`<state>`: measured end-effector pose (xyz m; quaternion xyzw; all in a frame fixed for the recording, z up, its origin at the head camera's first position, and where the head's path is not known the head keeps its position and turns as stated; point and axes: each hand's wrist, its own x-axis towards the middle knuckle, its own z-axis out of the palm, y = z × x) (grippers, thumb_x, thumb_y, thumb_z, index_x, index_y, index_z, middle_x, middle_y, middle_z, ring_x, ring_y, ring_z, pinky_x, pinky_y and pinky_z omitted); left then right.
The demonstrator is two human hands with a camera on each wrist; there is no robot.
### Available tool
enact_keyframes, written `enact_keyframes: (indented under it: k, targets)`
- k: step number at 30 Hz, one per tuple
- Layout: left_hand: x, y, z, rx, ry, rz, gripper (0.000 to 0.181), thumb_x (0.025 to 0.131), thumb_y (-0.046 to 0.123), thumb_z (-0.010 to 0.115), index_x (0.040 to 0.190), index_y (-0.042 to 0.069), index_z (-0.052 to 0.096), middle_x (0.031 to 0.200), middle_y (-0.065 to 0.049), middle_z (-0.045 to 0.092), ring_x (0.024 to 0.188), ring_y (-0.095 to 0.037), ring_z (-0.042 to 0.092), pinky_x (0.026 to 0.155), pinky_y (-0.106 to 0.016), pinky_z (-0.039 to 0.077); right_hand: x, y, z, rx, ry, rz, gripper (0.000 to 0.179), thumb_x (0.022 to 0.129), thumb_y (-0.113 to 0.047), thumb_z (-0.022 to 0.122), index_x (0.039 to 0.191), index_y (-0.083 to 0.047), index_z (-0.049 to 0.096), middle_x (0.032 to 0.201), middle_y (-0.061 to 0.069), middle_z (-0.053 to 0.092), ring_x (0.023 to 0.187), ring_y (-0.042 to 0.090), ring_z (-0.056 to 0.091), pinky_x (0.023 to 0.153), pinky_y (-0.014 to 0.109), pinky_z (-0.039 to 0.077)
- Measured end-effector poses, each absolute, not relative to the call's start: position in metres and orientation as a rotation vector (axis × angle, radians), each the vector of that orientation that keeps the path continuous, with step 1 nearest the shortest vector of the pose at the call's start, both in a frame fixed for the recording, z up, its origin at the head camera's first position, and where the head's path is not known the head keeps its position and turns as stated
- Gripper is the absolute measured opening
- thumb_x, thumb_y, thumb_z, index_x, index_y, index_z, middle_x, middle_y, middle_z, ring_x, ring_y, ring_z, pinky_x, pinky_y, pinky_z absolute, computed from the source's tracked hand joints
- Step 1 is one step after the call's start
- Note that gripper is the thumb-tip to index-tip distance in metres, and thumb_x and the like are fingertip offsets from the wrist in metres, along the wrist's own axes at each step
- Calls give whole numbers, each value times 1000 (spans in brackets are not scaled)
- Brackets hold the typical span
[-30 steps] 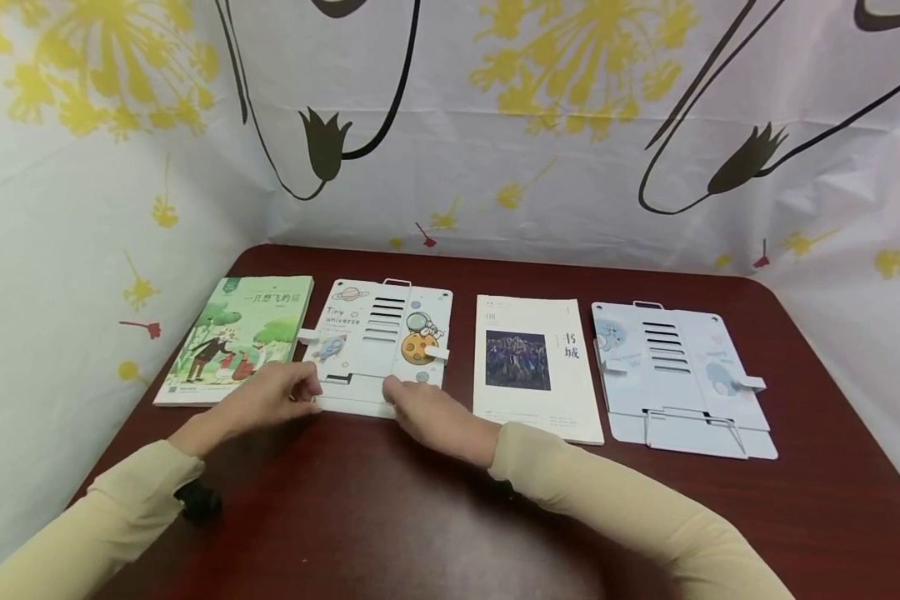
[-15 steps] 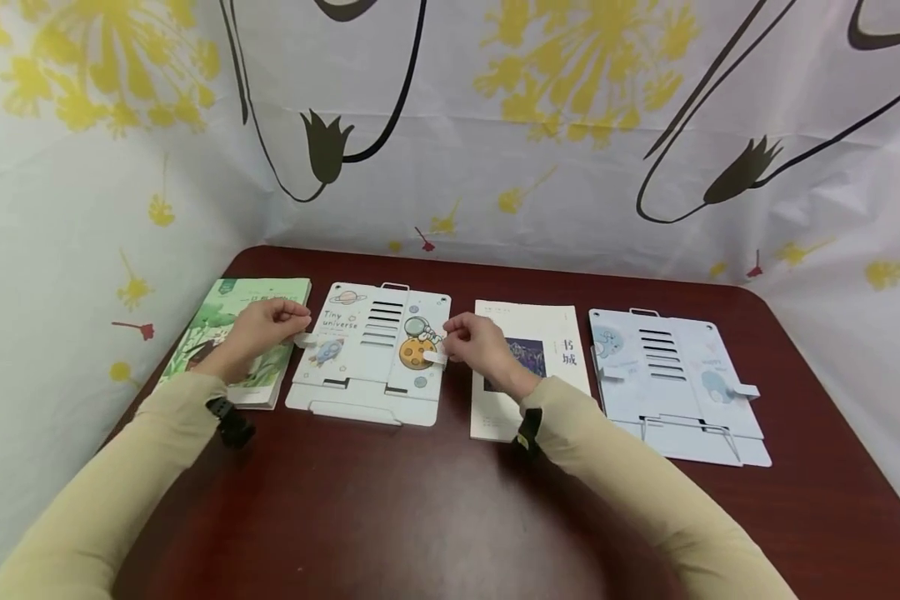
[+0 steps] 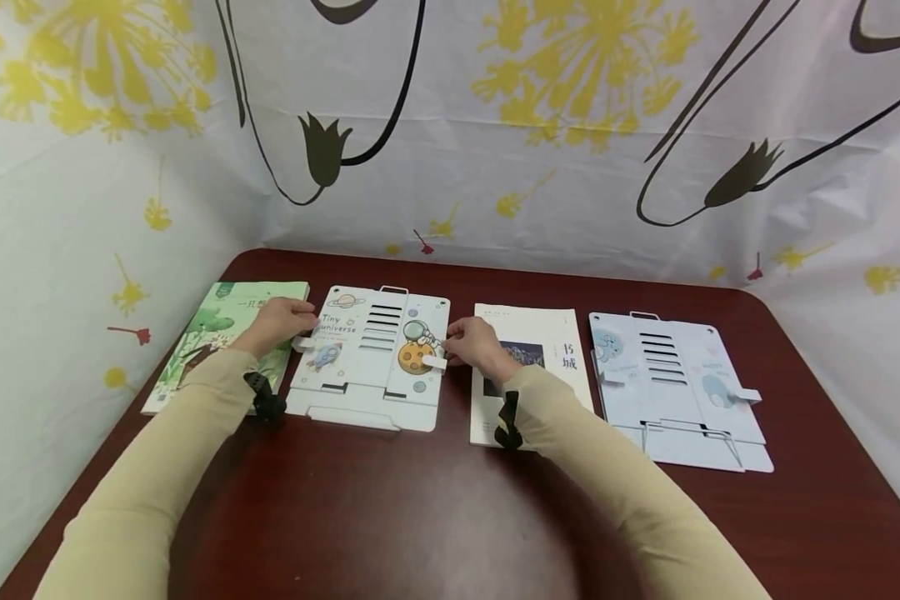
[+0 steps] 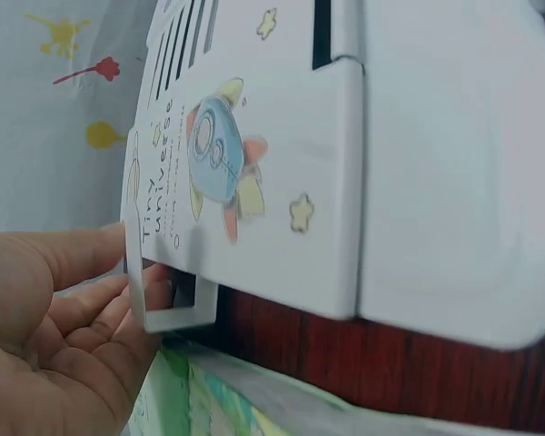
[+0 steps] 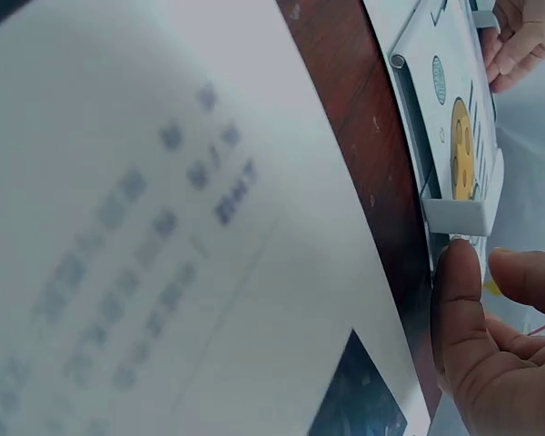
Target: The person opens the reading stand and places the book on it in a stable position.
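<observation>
Four flat things lay in one row across the dark red table (image 3: 420, 525). At the far left was the green book (image 3: 213, 323), and above its right side reached the left hand (image 3: 276, 322). Its thumb and bent fingers were narrow around the left edge of the left stand (image 3: 367, 367), close to the left clip (image 4: 183, 318), and appeared to pinch this edge. The left stand lay between the two books. The right hand (image 3: 476, 343) was at its opposite edge, just beyond the right clip (image 3: 435, 362); thumb and forefinger had a small gap, and I cannot tell if they pinched. Probably the hands took opposite edges to keep the board level. Under the right wrist lay the cream book (image 3: 558, 333). Farthest right was the right stand (image 3: 671, 396). Each book had a stand on its right, perhaps for easy reach.
</observation>
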<state>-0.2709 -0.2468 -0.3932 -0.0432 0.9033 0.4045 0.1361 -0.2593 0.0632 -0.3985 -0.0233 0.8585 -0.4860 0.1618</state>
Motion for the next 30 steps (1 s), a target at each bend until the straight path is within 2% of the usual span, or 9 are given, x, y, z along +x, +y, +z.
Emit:
enact_keyframes:
  k: [9,17,21,26,30]
  targets:
    - [-276,-237,-399,-230,2663,1215,46,90,4,56,132,-9,46,124,-26,56,107,-29,55,86,-33,47,-259,62,-399,-18,2436,-1436,31,91,-1,58,120,9,54,104,22,64,89,29,67,66,27,57]
    - [-272,-233,-397,-323,2623,1329,44,92,2,54,135,-3,47,126,-24,54,111,-29,53,92,-36,46,-257,62,-402,26,2438,-1529,29,89,0,60,117,6,55,97,18,63,81,24,67,69,28,57]
    - [-271,-235,-396,-326,2593,1407,45,92,4,55,136,-1,46,129,-21,53,110,-26,52,88,-31,46,-254,63,-403,30,2423,-1594,27,88,0,60,114,4,53,89,12,59,78,23,64,71,32,56]
    - [-271,-238,-393,-296,2563,1501,47,92,5,55,137,-1,44,129,-20,52,102,-18,53,78,-21,46,-250,64,-401,12,2382,-1678,21,89,1,58,109,3,51,85,8,54,75,21,60,74,37,56]
    - [-270,-240,-390,-315,2492,1594,47,93,5,54,139,2,43,124,-13,52,91,-9,53,75,-18,46,-248,65,-399,3,2328,-1729,18,90,0,57,106,2,50,87,9,54,71,17,59,75,37,56]
